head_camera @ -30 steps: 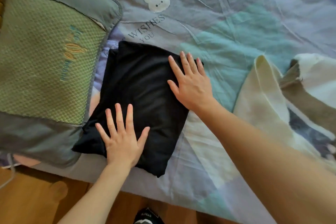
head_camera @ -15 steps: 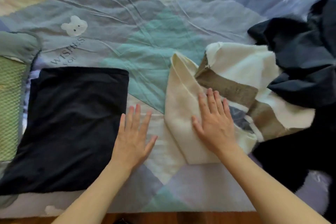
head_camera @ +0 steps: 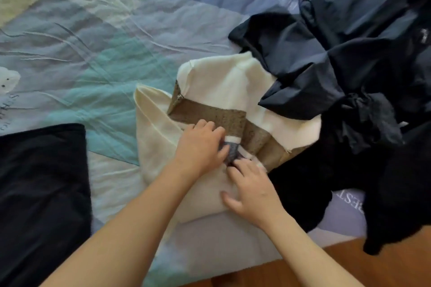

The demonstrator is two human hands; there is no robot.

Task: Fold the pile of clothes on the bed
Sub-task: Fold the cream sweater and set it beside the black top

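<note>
At the bottom of the frame a strip of wooden floor (head_camera: 349,268) shows below the edge of the bed (head_camera: 233,235), and my two forearms reach up from there toward the middle. My right hand (head_camera: 253,190) lies on the near part of the cream garment (head_camera: 158,144), its thumb spread to the left on the cloth and its fingers curled down into a fold where a small grey patch shows; it appears to grip the fabric there. My left hand (head_camera: 201,147) sits just above it, almost touching, with fingers bent over the same grey patch and the brown band that crosses the cream cloth; I cannot tell whether it pinches the cloth or only presses on it. The cream garment lies in the centre of the frame on the patchwork bedcover (head_camera: 93,53). At lower left the folded black garment (head_camera: 42,189) lies flat, apart from the cream one. To the right and upper right the dark pile of clothes (head_camera: 349,65) lies crumpled, overlapping the cream garment's right edge.
</note>
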